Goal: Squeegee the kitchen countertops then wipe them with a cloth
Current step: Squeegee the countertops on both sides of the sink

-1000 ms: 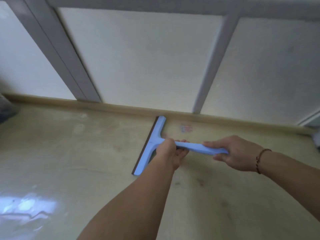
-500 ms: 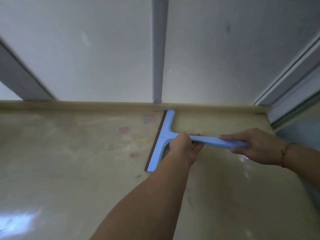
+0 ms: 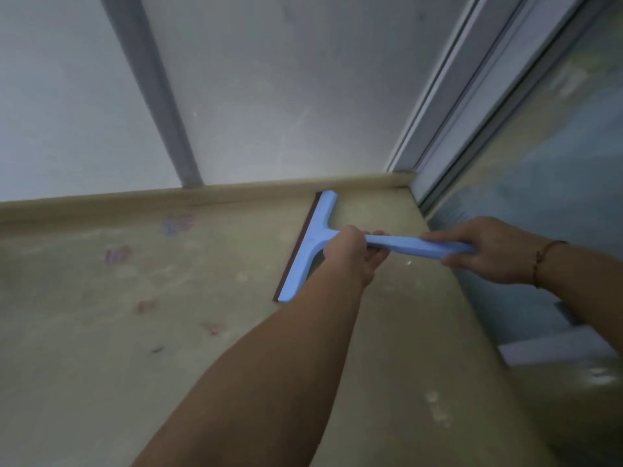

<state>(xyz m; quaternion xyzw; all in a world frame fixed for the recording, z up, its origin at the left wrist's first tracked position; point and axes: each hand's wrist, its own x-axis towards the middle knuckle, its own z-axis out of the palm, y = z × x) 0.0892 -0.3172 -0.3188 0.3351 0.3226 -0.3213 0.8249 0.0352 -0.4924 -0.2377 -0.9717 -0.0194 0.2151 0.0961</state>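
Nearest the camera, the left forearm reached up across the beige countertop. The left hand was wrapped round the blue squeegee right where handle met head, and the right hand, a thin bracelet on its wrist, gripped the handle's far end. The dark rubber blade lay flat on the surface, its far tip just beside the raised back lip. Faint pinkish smudges sat left of the blade. Beyond, frosted panels rose.
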